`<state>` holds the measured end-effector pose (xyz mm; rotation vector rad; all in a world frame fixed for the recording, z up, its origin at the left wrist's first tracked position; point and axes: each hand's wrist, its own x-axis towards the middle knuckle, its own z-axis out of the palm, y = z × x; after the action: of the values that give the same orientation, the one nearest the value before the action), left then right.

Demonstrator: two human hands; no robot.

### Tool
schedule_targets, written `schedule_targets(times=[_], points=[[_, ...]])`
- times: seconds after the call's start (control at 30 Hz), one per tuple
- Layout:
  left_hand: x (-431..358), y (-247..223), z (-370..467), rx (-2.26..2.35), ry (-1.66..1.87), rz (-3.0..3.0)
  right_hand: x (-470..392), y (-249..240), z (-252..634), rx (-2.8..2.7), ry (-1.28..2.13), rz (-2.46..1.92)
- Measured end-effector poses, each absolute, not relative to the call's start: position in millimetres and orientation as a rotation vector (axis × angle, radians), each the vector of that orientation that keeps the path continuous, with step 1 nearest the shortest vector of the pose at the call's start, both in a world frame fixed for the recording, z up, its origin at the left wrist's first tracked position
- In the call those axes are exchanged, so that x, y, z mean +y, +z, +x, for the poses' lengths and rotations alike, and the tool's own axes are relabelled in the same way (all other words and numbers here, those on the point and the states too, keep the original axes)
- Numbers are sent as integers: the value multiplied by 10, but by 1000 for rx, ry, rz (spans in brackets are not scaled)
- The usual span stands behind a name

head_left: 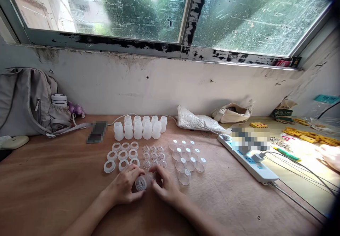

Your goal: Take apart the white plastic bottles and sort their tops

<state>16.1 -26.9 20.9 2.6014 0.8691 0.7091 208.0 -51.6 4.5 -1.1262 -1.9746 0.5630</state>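
Note:
My left hand [126, 185] is wrapped round a translucent white bottle [140, 183] tilted on its side, its ribbed round end facing me. At its other end the fingers of my right hand [164, 184] are pinched together on something clear that I cannot make out. Just beyond my hands, several white rings [109, 166] lie in rows, with several small clear rings [146, 155] beside them. Several white hourglass-shaped bottles [137, 131] stand behind the rings. Clear round discs with white tabs [184, 177] lie to the right of my right hand.
A white power strip [249, 161] with plugs and cables crosses the right side of the wooden table [53, 179]. Along the wall are a phone [97, 132], a white padded packet [188, 117] and a cloth pouch [233, 113]. A grey backpack [23, 101] sits at the left.

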Motion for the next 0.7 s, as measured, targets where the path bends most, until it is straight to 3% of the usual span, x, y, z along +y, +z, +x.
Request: schedule_targets(times=[0.4, 0.57, 0.7], points=[[-256, 290, 97, 941, 787, 2739, -424, -78, 2084, -2127, 367, -1340], [-320, 289, -341, 1172, 920, 2620, -404, -110, 2086, -2144, 338, -1374], [-444, 157, -747, 1401, 766, 2494, -397, -112, 2077, -2139, 334, -1398]])
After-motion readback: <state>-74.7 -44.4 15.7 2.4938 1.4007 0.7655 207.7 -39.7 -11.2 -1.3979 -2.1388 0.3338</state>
